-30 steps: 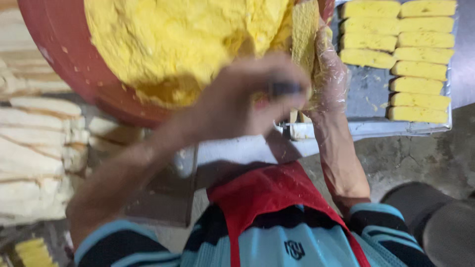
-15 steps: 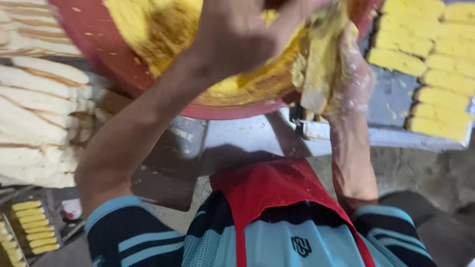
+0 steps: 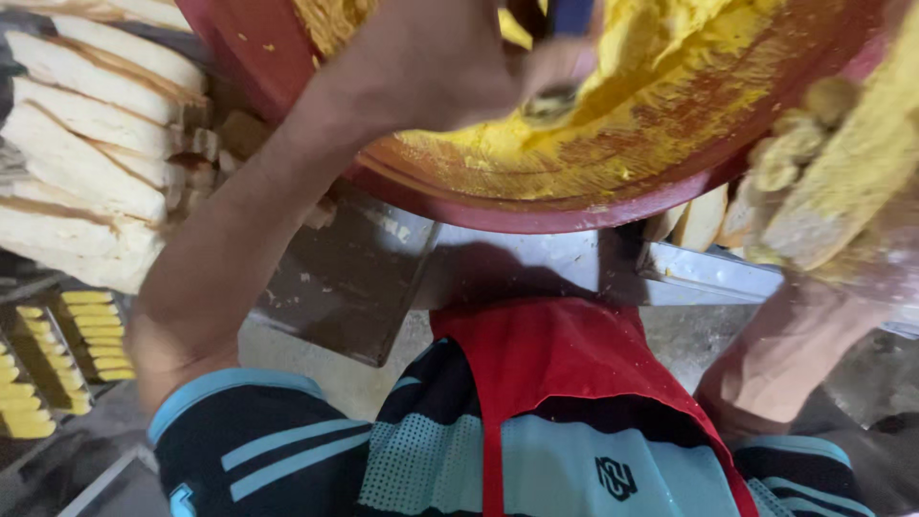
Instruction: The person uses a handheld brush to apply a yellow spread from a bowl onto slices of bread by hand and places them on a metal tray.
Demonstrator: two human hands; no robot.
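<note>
Seen from above, a large red bowl (image 3: pixel 459 206) fills the upper part of the view, its inside spread with thick yellow batter (image 3: pixel 613 105). Below it, at the bottom, is the person's own chest in a red apron (image 3: pixel 565 373) over a dark and pale blue striped shirt (image 3: pixel 287 450). At the far left lies a stack of pale bread slices (image 3: pixel 86 144) with brown crusts, and under the bowl a flat metal tray (image 3: pixel 354 278) juts toward the body. The left hand (image 3: pixel 431 62) reaches up over the bowl's near rim and into the batter, fingers curled together around a small dark tool with a blue handle (image 3: pixel 571 17) that is pressed against the yellow mass; the picture is blurred here, so the exact grip is hard to tell. The right hand (image 3: pixel 842 182), in a thin clear glove, is at the right edge just outside the bowl, closed on a batter-coated piece (image 3: pixel 862 163) of bread. Small at the lower left, rows of yellow coated pieces (image 3: pixel 86 335) sit on dark trays well apart from the hands.
</note>
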